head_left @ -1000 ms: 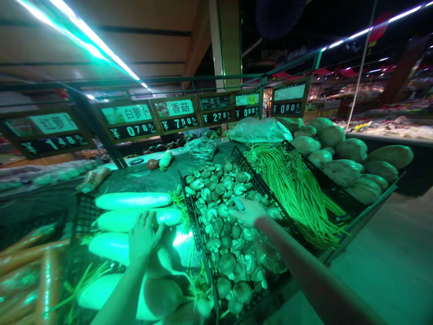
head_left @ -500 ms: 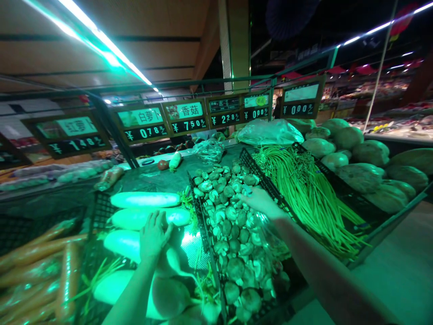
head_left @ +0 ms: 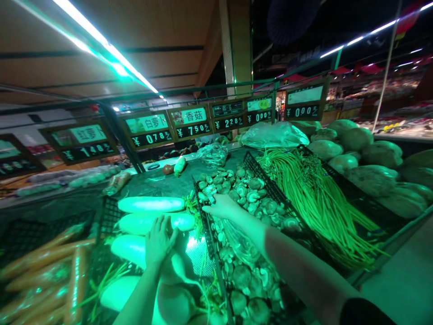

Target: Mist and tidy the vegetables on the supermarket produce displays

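My left hand [head_left: 158, 237] rests on the white radishes [head_left: 152, 204] in their crate, its fingers stretched out over one of them. Over the left side of the mushroom crate [head_left: 210, 225] is my right hand [head_left: 221, 206], with its fingertips among the shiitake mushrooms [head_left: 241, 276]. A clear plastic bag [head_left: 241, 241] hangs from this hand, below the wrist, and lies over the mushrooms. The thumb side points left, close to the crate's rim. Whether a mushroom sits between the fingers is unclear.
Carrots [head_left: 43, 271] lie at the left. Long green stalks [head_left: 314, 194] fill the crate on the right, with large round gourds or melons [head_left: 356, 140] beyond. Price signs [head_left: 191, 122] hang on a rail behind. A wrapped bundle [head_left: 213, 155] lies at the back.
My right hand has moved left across the mushrooms, and the plastic bag has come along with it. My left hand stays on the radishes. The view has shifted slightly.
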